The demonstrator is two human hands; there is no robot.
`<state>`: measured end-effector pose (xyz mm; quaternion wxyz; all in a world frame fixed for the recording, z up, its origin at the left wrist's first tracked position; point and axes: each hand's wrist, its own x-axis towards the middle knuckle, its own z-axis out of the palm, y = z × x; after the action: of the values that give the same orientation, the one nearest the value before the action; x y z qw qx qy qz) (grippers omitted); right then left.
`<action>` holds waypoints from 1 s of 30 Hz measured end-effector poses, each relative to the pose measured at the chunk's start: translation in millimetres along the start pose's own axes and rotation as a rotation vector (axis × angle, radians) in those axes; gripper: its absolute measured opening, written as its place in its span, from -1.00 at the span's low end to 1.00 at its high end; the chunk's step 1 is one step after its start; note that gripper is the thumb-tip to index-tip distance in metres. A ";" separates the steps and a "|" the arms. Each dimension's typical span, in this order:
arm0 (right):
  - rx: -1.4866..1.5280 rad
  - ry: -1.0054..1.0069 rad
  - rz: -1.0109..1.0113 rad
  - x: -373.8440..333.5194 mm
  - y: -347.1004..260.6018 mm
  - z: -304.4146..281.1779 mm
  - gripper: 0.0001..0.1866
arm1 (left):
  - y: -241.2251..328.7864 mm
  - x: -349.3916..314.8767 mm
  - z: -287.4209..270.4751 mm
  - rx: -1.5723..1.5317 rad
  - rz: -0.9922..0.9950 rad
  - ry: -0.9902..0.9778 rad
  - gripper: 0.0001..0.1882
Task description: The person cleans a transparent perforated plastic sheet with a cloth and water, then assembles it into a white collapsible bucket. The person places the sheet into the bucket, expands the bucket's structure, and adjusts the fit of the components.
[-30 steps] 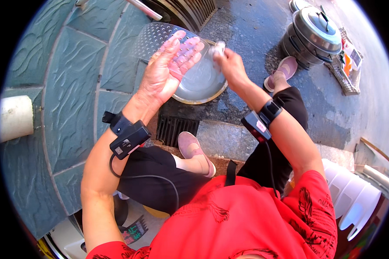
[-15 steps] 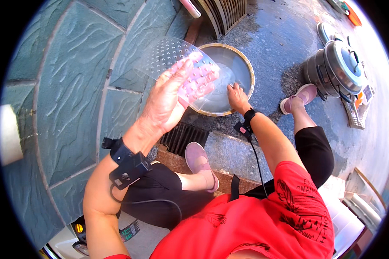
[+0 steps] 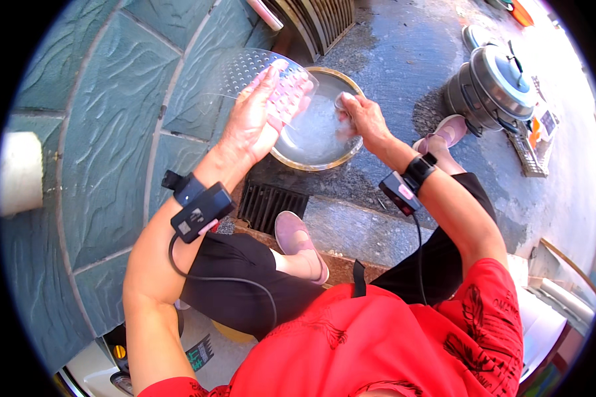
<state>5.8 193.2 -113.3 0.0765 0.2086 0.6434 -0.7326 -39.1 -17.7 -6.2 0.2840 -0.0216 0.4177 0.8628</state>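
My left hand [image 3: 255, 126] grips a clear plastic piece [image 3: 240, 71] covered in rows of small round holes or bumps. My thumb lies on the near side, and the other fingers show pink through the plastic. It is held tilted above the left part of a round metal basin [image 3: 351, 157] with a tan rim and cloudy water inside. Over the basin's right side hangs my right hand [image 3: 364, 122], its fingers curled together and partly blurred. Something small and pale may be at its fingertips, too unclear to name.
Left of me is a wall or surface of green stone slabs [image 3: 112, 145]. A floor grate [image 3: 271, 206] lies below the basin, and a slatted rack [image 3: 321, 23] stands beyond it. Lidded metal pots [image 3: 490, 86] and a grey plastic crate [image 3: 535, 162] are to the right.
My right hand has risen from inside the basin to above its right edge. My left hand still holds the clear plastic piece; the whole view has shifted slightly.
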 end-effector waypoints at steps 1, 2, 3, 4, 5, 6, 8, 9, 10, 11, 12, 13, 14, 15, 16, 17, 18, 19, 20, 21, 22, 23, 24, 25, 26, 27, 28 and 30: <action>0.140 -0.021 0.000 -15.6 -17.8 3.4 -0.63 | -1.0 1.4 1.8 0.003 0.006 0.009 -0.54; 0.144 -0.039 -0.083 -29.1 -32.4 6.7 -0.64 | -0.6 1.7 3.7 0.010 0.015 0.021 -0.52; 0.147 -0.055 -0.166 -41.6 -43.9 9.1 -0.63 | -1.6 2.5 5.4 0.037 0.028 0.015 -0.54; 0.149 -0.066 -0.246 -54.1 -52.8 10.6 -0.62 | -4.7 3.3 9.8 0.054 0.025 0.017 -0.54; 0.084 -0.061 -0.334 -66.9 -61.0 14.5 -0.63 | -7.6 3.8 13.4 0.070 0.025 0.022 -0.55; 0.022 -0.058 -0.423 -80.6 -68.9 21.9 -0.63 | -9.3 2.4 16.9 0.089 0.027 0.030 -0.55; 0.015 -0.086 -0.541 -97.2 -66.5 43.6 -0.62 | -20.2 0.3 22.4 0.036 0.018 0.001 -0.59; -0.307 0.012 -0.747 -94.2 -57.1 52.1 -0.61 | -25.4 0.3 26.5 0.011 0.010 -0.014 -0.60; -0.636 0.120 -0.937 -90.9 -47.2 56.1 -0.59 | -29.3 0.6 31.6 0.020 -0.018 -0.013 -0.61; -0.638 0.148 -0.949 -81.2 -42.5 53.9 -0.58 | -32.7 0.1 35.8 0.028 -0.044 -0.010 -0.62; -0.488 0.159 -0.852 -64.7 -38.3 48.6 -0.58 | -37.3 -1.3 37.8 0.038 -0.072 -0.001 -0.62; -0.339 0.166 -0.758 -45.9 -38.2 41.3 -0.57 | -41.0 -4.0 42.3 0.049 -0.094 0.007 -0.62; -0.192 0.174 -0.660 -32.6 -38.0 34.1 -0.57 | -50.5 -7.6 54.0 -0.035 -0.129 0.015 -0.60; -0.093 0.132 -0.388 -36.8 -58.0 28.5 -0.56 | -52.6 -13.2 57.3 -0.037 -0.149 0.009 -0.60; -0.047 0.111 -0.382 -30.9 -56.6 29.8 -0.55 | -53.1 -15.9 59.0 -0.040 -0.170 0.001 -0.59; -0.156 0.186 -0.549 -35.5 -53.1 37.5 -0.56 | -49.9 -12.7 54.5 -0.026 -0.152 0.017 -0.58; -0.274 0.265 -0.719 -43.1 -50.8 43.4 -0.56 | -44.0 -5.3 49.3 -0.016 -0.133 0.026 -0.57; -0.331 0.275 -0.786 -49.6 -50.6 48.8 -0.57 | -37.6 2.1 42.0 -0.046 -0.107 0.006 -0.54; -0.382 0.284 -0.811 -56.7 -49.8 54.2 -0.58 | -37.2 6.6 35.7 -0.042 -0.094 -0.013 -0.55; -0.421 0.277 -0.831 -61.0 -46.5 58.9 -0.58 | -35.6 8.2 36.9 -0.037 -0.085 -0.038 -0.55; -0.461 0.271 -0.850 -62.7 -43.6 61.4 -0.58 | -34.7 10.1 38.6 -0.033 -0.077 -0.062 -0.55; -0.464 0.249 -0.839 -61.6 -42.8 60.5 -0.58 | -38.4 15.6 35.9 -0.009 -0.056 0.079 -0.58; -0.470 0.229 -0.827 -57.0 -41.3 57.8 -0.58 | -42.2 17.7 35.0 -0.027 -0.061 0.063 -0.59; -0.474 0.211 -0.815 -50.4 -38.4 54.3 -0.58 | -45.3 18.8 35.9 -0.043 -0.066 0.046 -0.61; -0.597 0.401 -0.909 -36.8 -39.7 49.8 -0.59 | -48.2 19.7 36.6 -0.058 -0.071 0.029 -0.62; -0.359 0.302 -0.777 -31.8 -46.5 44.5 -0.60 | -47.5 20.1 30.2 -0.071 -0.099 -0.032 -0.64; -0.125 0.201 -0.638 -32.3 -56.0 37.7 -0.60 | -43.6 15.9 30.9 -0.039 -0.131 -0.101 -0.62; 0.285 0.076 -0.237 -39.1 -72.6 21.6 -0.63 | -34.6 4.9 38.0 0.022 -0.199 -0.248 -0.59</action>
<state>9.0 177.7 -29.6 -0.0648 0.1675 0.5557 -0.8118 -18.0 29.4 -7.4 0.4177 0.0469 0.3848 0.8217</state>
